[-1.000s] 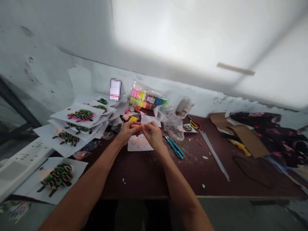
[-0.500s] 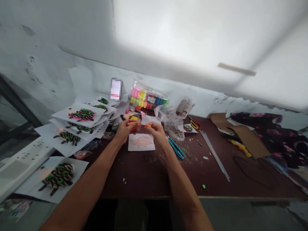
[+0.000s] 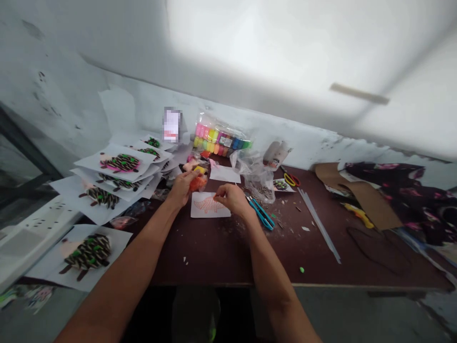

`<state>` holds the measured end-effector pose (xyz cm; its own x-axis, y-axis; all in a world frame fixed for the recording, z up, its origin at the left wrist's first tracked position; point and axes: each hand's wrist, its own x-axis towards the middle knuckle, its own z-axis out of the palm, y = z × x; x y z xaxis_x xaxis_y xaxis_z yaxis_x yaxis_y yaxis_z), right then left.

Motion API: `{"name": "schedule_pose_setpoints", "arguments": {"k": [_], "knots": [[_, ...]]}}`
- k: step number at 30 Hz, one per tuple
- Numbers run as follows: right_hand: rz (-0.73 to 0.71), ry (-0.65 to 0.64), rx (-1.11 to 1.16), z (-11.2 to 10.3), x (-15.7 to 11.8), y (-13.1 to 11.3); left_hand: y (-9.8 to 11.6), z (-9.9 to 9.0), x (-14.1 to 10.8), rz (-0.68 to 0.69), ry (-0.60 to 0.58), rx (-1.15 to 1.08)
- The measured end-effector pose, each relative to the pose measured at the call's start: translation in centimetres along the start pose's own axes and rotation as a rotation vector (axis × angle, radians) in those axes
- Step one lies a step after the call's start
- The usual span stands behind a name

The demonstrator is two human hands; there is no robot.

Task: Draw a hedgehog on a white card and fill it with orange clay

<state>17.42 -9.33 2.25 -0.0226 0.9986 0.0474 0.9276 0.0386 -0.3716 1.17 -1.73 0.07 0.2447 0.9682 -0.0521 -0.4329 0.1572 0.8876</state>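
A small white sheet [image 3: 200, 213] with an orange drawing of a spiky animal lies on the dark table in front of me. Over its right half is my right hand [image 3: 233, 199], fingertips pinched on a small bit of orange modelling clay [image 3: 215, 197]. My left hand [image 3: 182, 188] is closed at the left side of a clear bag of orange clay [image 3: 199, 183], just behind the sheet. Its fingertips are partly hidden against the bag. A yellow clay packet [image 3: 200, 169] sits right behind them. Teal-handled pliers [image 3: 262, 214] lie to the right of my right hand.
On the left are stacked sheets with spiky hedgehog figures [image 3: 123, 163]. Behind stand a pack of coloured clay [image 3: 223, 140] and a phone [image 3: 172, 125]. To the right are a plastic bag [image 3: 259, 178], scissors [image 3: 291, 179], glue sticks [image 3: 319, 226] and a yellow glue gun [image 3: 359, 215].
My right hand has come down with the orange clay, from above the sheet's back edge onto the drawing. My left hand stays by the orange bag. The view has shifted slightly.
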Motion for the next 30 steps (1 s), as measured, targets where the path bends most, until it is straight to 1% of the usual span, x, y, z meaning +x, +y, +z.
{"name": "schedule_pose_setpoints", "arguments": {"k": [4, 7, 10, 12, 16, 21, 23, 26, 30], "knots": [[0.001, -0.039, -0.140, 0.9, 0.0, -0.3, -0.3, -0.2, 0.2, -0.030, -0.025, 0.047], [-0.033, -0.072, -0.199, 1.3, 0.0, -0.3, -0.8, -0.5, 0.6, -0.003, -0.033, 0.018], [-0.028, -0.071, -0.208, 1.3, 0.0, -0.3, -1.5, -0.8, 1.1, 0.030, -0.014, 0.018], [-0.007, -0.057, -0.187, 1.3, 0.0, -0.3, -2.1, -1.0, 1.4, 0.075, 0.009, 0.098], [0.026, -0.026, -0.159, 1.2, 0.0, -0.4, -2.8, -1.5, 1.8, 0.258, 0.068, 0.354], [-0.002, -0.091, -0.192, 0.8, 0.0, -0.6, -3.3, -2.0, 2.1, 0.336, 0.091, 0.582], [0.009, -0.105, -0.172, 0.5, -0.1, -0.7, -3.5, -2.0, 2.2, 0.355, 0.069, 0.653], [0.047, -0.075, -0.139, 0.2, -0.1, -0.8, -4.1, -1.9, 2.5, 0.379, -0.006, 0.744], [0.049, -0.054, -0.143, 0.2, -0.2, -0.6, -4.7, -1.6, 2.7, 0.467, -0.068, 0.816]]}}
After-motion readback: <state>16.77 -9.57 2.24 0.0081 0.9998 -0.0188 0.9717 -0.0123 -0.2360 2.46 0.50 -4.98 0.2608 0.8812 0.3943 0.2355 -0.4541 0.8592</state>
